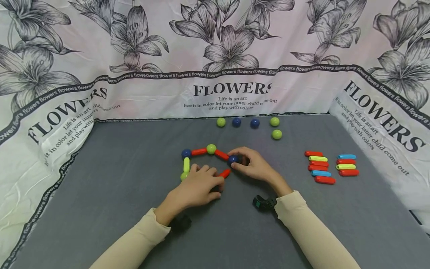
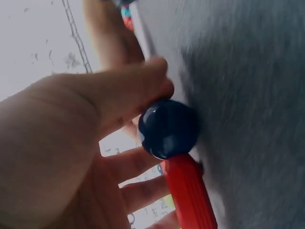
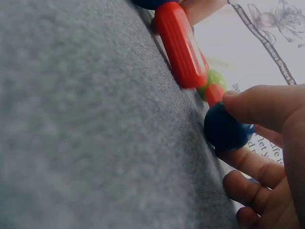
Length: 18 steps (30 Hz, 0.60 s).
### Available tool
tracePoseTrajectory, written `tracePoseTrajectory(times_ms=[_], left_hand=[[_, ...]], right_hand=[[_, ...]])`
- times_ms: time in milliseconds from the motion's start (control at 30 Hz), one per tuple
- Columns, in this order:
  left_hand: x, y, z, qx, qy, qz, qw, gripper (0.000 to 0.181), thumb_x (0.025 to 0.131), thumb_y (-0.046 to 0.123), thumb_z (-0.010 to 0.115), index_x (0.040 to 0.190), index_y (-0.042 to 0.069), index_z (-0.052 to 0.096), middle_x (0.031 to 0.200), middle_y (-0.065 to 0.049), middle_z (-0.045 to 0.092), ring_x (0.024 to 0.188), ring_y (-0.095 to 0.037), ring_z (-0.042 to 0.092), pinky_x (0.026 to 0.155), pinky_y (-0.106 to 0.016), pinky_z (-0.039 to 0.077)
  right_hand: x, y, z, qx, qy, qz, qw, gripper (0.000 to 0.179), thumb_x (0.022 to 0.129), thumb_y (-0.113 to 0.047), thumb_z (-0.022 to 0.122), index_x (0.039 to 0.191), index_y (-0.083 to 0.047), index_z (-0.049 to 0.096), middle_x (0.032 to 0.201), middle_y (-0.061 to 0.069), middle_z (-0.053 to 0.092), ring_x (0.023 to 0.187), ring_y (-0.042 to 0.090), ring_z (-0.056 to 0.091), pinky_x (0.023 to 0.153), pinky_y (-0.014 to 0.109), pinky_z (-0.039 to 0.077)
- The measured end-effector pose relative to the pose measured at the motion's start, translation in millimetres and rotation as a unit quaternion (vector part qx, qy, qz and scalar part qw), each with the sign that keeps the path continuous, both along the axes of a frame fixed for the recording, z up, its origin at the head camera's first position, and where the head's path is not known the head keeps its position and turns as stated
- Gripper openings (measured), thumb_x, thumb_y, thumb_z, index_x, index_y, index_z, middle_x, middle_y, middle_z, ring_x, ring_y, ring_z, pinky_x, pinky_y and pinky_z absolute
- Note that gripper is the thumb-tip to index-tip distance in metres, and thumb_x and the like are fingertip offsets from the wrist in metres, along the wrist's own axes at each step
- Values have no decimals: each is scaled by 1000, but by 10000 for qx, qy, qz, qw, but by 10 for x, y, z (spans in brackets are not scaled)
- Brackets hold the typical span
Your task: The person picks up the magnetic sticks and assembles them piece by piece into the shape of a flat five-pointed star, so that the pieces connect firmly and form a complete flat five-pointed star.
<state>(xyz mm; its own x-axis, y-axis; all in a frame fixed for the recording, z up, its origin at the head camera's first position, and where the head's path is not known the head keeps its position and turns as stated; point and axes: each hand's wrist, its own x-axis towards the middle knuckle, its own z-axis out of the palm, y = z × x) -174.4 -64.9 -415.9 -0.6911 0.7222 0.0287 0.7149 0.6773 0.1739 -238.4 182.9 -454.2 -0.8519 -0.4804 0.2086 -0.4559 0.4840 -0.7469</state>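
My right hand (image 1: 253,164) pinches a dark blue ball (image 3: 228,128) between thumb and fingers at the right end of a chain of toy rods and balls. A red rod (image 1: 221,155) joins it to a green ball (image 1: 211,149); another red rod (image 1: 199,151) leads to a blue ball (image 1: 186,153). From there a yellow-green rod (image 1: 186,165) runs down to a second green ball (image 1: 184,176). My left hand (image 1: 199,186) holds a blue ball (image 2: 169,129), hidden in the head view, with a red rod (image 2: 188,191) attached. That rod's free end points toward the right hand's ball.
Behind the chain lie loose green balls (image 1: 277,134) and blue balls (image 1: 255,123). Two stacks of red, yellow and blue rods (image 1: 325,180) (image 1: 348,172) lie at the right of the grey tabletop (image 1: 117,179). A flower-printed cloth (image 1: 151,97) borders the table.
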Motion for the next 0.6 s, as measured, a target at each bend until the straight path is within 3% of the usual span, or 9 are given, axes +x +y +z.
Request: tracePoseTrajectory(times_ms=[133, 267, 333, 433, 600], left_hand=[[-36, 10, 27, 102, -206, 611, 9979, 28, 91, 47, 74, 86, 25, 57, 80, 8, 56, 77, -14, 50, 83, -46, 36], [-9, 118, -84, 75, 74, 1457, 9893, 36, 92, 51, 71, 96, 17, 58, 77, 4, 57, 69, -16, 51, 75, -45, 36], [5, 158, -144, 93, 226, 1729, 9846, 34, 94, 47, 70, 97, 15, 62, 79, 2, 59, 69, -18, 52, 73, -45, 36], [11, 176, -174, 168, 207, 1894, 9815, 29, 98, 42, 66, 96, 13, 64, 80, -1, 62, 72, -21, 54, 72, -47, 38], [-26, 165, -199, 500, -76, 1910, 9803, 27, 100, 39, 63, 93, 13, 61, 75, 1, 55, 67, -18, 49, 68, -42, 33]], right_hand=[[27, 23, -25, 56, 144, 150, 9998, 38, 92, -17, 76, 129, -17, 68, 106, 3, 69, 66, 13, 49, 63, 27, 41], [56, 20, -40, 125, 320, 294, 9990, 39, 90, -18, 79, 128, -18, 70, 98, 0, 69, 65, 11, 49, 72, 32, 36], [65, 14, -41, 144, 364, 327, 9987, 40, 88, -18, 80, 127, -19, 70, 97, -1, 68, 66, 11, 48, 74, 34, 33], [74, -7, -54, 130, 386, 397, 9984, 40, 88, -19, 80, 126, -20, 71, 100, -3, 68, 69, 13, 49, 75, 35, 32], [87, -67, -89, -193, 410, 667, 9967, 38, 88, -15, 81, 124, -14, 72, 100, 4, 70, 68, 22, 51, 68, 35, 39]])
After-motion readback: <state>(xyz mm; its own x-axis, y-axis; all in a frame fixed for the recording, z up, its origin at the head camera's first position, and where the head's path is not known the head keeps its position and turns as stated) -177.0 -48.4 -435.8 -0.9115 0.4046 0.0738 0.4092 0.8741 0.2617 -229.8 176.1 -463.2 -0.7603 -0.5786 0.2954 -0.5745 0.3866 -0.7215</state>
